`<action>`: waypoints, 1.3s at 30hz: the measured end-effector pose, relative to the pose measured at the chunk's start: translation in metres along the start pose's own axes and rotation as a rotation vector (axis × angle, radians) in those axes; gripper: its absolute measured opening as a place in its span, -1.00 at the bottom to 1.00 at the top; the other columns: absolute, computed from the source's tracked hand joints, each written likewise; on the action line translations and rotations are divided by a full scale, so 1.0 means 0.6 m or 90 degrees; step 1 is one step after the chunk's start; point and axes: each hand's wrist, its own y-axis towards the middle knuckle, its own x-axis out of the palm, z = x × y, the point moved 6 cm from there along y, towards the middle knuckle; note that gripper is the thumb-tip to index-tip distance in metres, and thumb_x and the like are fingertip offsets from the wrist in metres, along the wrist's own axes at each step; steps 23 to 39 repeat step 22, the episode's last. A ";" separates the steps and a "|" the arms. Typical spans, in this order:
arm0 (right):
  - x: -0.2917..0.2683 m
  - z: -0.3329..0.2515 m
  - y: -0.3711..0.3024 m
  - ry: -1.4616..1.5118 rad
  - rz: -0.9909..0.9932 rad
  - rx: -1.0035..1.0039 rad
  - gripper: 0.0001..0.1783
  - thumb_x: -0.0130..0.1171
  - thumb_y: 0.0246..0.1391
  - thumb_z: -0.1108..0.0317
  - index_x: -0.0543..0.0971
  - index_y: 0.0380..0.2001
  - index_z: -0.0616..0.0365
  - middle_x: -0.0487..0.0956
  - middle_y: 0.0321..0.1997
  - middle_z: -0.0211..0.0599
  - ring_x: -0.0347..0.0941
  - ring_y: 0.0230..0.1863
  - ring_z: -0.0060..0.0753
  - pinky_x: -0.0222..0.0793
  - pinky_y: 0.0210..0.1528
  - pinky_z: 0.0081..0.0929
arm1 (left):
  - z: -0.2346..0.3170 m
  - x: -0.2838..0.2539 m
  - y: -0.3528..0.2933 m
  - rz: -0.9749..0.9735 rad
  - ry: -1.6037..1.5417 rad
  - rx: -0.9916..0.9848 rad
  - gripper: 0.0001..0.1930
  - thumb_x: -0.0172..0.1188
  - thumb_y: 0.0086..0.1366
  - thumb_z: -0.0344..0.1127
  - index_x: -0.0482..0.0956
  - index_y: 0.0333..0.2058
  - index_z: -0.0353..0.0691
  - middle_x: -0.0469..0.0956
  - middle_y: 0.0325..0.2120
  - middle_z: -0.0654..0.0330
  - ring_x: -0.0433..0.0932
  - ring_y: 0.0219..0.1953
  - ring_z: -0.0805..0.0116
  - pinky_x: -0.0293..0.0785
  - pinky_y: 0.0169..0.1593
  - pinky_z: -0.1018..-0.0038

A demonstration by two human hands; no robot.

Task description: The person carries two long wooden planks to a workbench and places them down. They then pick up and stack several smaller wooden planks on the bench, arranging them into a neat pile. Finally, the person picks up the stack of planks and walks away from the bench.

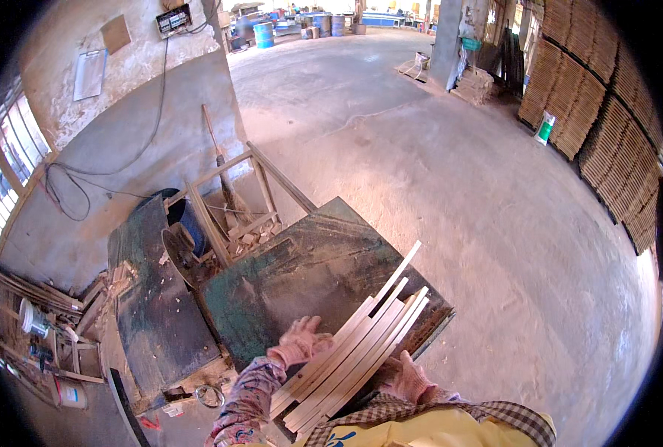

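Several long, pale wooden strips (354,350) lie side by side in a loose bundle over the near corner of a dark, worn tabletop (272,283). Their far ends are uneven, and one thin strip reaches well past the others. My left hand (301,341), in a pinkish work glove, rests at the bundle's left side with its fingers spread. On the right side my right hand (409,378), gloved too, is against the strips with a finger stretched forward. Some of its fingers are hidden by the wood. Neither hand is closed around a strip.
Left of the tabletop is a second dark machine table (160,305) with a curved guard. A wooden frame (220,201) with scraps and a broom (223,167) stand beyond. Stacked wood (569,104) lines the right; a bag (545,128) leans there. Drums (263,35) stand far off.
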 end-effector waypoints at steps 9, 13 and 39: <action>0.012 0.021 0.025 -0.092 0.099 -0.128 -0.42 0.16 0.19 0.12 0.31 0.18 0.16 0.54 0.16 0.01 0.48 0.19 0.05 0.47 0.12 0.00 | 0.072 -0.006 -0.026 -0.137 -0.364 -0.107 -0.03 0.10 0.17 0.35 0.13 0.37 -0.21 0.17 0.35 -0.13 0.15 0.40 -0.15 0.10 0.39 0.04; 0.039 0.022 -0.004 -0.045 0.144 -0.129 -0.47 -0.20 0.36 0.03 0.39 0.17 0.19 0.48 0.24 -0.04 0.41 0.24 0.04 0.36 0.24 0.09 | 0.142 -0.041 -0.049 -0.145 -0.222 -0.101 0.10 0.26 0.04 0.30 -0.06 0.39 -0.17 0.26 0.28 -0.14 0.27 0.33 -0.14 0.29 0.30 0.09; 0.012 0.040 -0.006 0.025 0.027 -0.230 -0.32 -0.03 0.29 -0.09 0.31 0.32 0.13 0.42 0.32 -0.05 0.41 0.26 -0.01 0.30 0.32 0.08 | 0.346 -0.109 -0.136 0.166 0.044 -0.014 0.04 0.30 0.03 0.23 0.08 0.33 -0.31 0.36 0.11 -0.07 0.54 -0.04 0.00 0.54 -0.03 0.13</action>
